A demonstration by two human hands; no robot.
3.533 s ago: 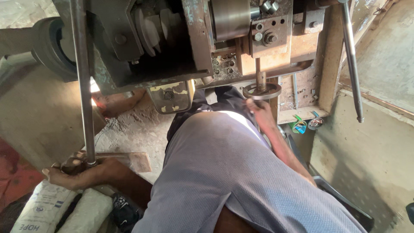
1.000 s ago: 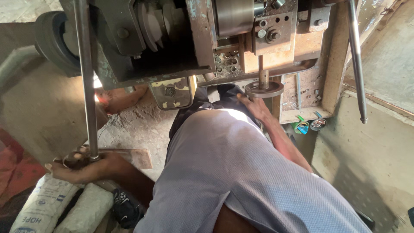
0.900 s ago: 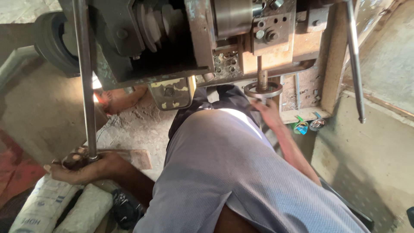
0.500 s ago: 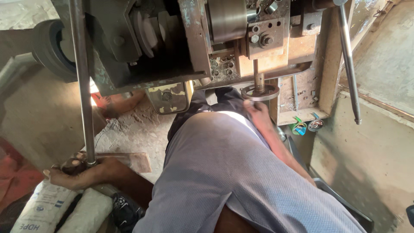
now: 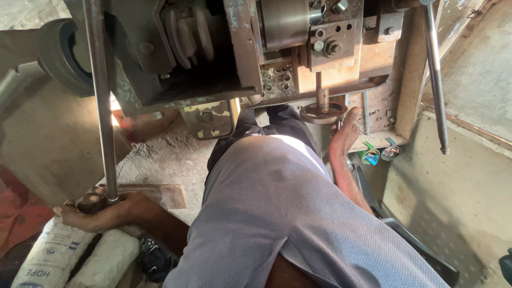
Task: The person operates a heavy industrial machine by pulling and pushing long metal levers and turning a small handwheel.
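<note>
The left hand (image 5: 98, 213) is wrapped tight around the bottom of a long metal bar (image 5: 101, 106). The right hand (image 5: 344, 136), fingers loose, touches a round metal wheel (image 5: 322, 113) under the rusty machine (image 5: 277, 48).

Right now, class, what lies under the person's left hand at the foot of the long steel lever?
The left hand grips the long steel lever at its lower end. White woven sacks lie beneath it. The lever's foot is covered by fingers, so its mounting cannot be seen.
</note>
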